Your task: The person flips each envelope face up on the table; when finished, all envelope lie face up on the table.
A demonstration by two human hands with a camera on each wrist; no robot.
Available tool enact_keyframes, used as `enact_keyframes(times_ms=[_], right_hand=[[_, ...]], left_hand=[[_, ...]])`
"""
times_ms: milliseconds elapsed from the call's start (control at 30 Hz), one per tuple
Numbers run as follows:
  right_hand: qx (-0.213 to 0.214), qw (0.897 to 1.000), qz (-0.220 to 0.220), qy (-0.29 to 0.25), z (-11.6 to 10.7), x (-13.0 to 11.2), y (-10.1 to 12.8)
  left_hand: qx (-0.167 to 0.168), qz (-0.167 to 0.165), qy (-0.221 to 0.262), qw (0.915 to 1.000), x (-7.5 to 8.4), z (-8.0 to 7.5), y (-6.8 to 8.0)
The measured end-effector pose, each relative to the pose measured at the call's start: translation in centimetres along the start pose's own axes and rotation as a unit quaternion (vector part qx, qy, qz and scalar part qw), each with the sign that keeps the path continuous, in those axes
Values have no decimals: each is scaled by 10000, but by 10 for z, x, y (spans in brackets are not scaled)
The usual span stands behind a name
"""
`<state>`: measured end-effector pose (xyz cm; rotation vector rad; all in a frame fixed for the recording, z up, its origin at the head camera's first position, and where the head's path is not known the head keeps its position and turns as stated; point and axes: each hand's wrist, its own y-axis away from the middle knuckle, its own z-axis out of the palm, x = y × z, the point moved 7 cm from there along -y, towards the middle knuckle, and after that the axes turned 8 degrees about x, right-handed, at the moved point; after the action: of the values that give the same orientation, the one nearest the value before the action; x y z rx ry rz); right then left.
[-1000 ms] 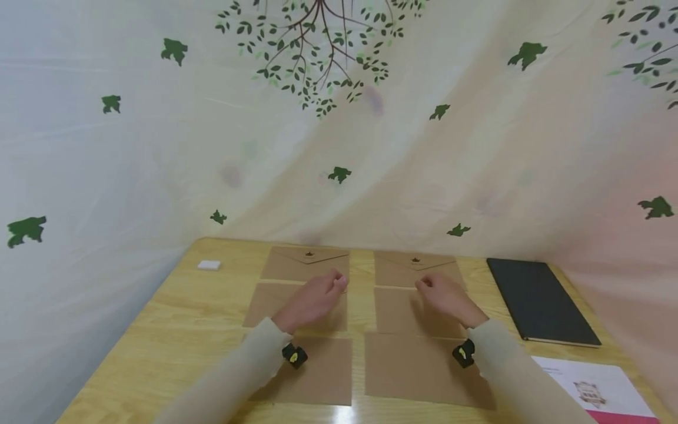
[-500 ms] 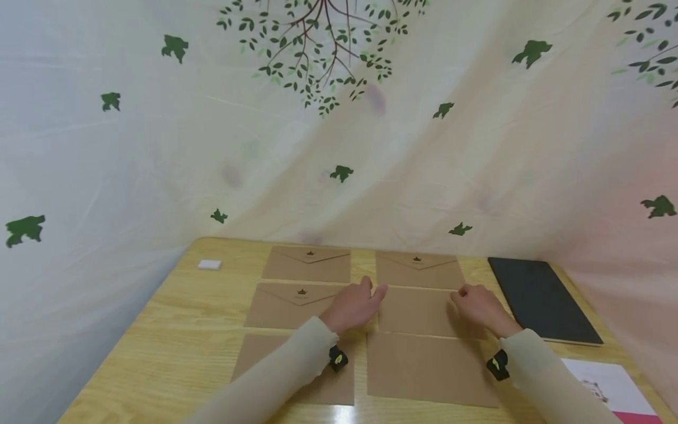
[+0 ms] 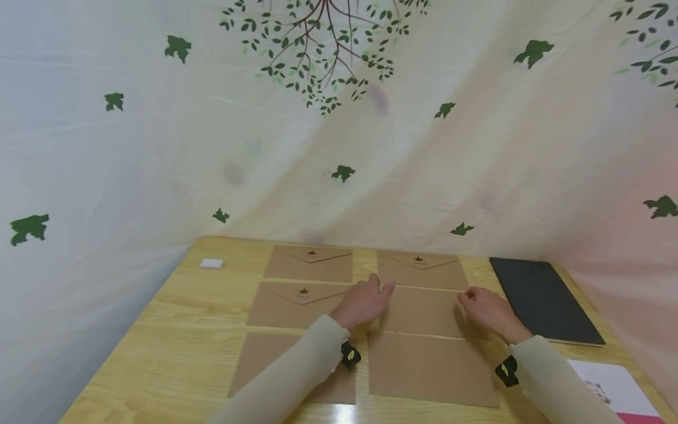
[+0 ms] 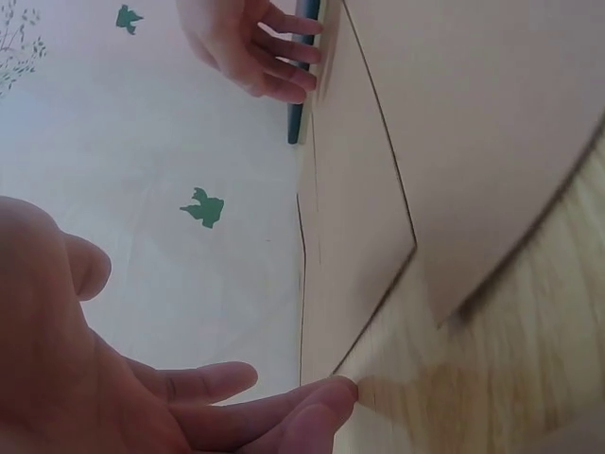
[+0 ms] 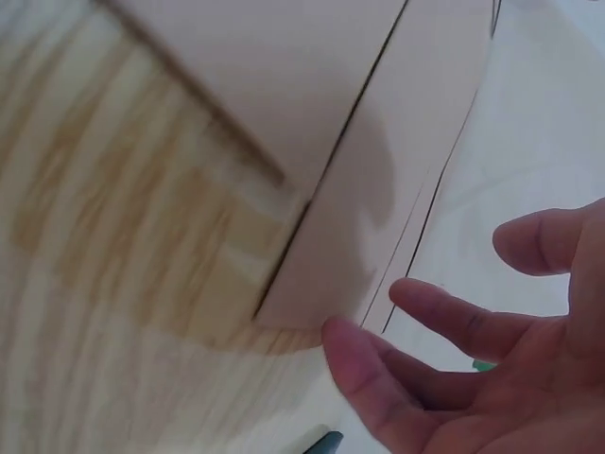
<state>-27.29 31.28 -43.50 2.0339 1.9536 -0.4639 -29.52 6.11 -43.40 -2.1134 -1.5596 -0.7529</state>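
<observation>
Six brown kraft envelopes lie in two columns on a wooden table [image 3: 175,330]. My left hand [image 3: 382,288] rests at the left edge of the middle right envelope [image 3: 421,312], fingers straight. In the left wrist view my left hand [image 4: 317,407] has its fingertips on the wood beside that envelope's corner [image 4: 354,246]. My right hand [image 3: 468,296] sits at the same envelope's right edge, fingers loosely bent and holding nothing. The right wrist view shows my right hand [image 5: 397,340] spread just off the envelope's corner [image 5: 331,255].
A black notebook [image 3: 542,297] lies right of the envelopes. A white sheet with pink print [image 3: 614,391] is at the front right corner, a small white eraser [image 3: 210,264] at the back left. A leaf-printed curtain [image 3: 339,147] hangs behind the table.
Both hands have moved right. The left hand left the left column and came to the gap between columns. The right hand shifted to the middle right envelope's right edge.
</observation>
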Motion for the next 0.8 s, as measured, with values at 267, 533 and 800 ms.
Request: enact_keyframes(times_ms=[267,533,800], right_hand=[[89,9998,28,-193,4,-1,3],[128,9997,-65,-176,4,-1,6],[19,9994,107,-324,5,-1,9]], left_hand=[[116,-61,140,9998,1,3,-4],[184,-156,387,9990,0,3,-7],[159,-482,354,9981,-3,6,-8]])
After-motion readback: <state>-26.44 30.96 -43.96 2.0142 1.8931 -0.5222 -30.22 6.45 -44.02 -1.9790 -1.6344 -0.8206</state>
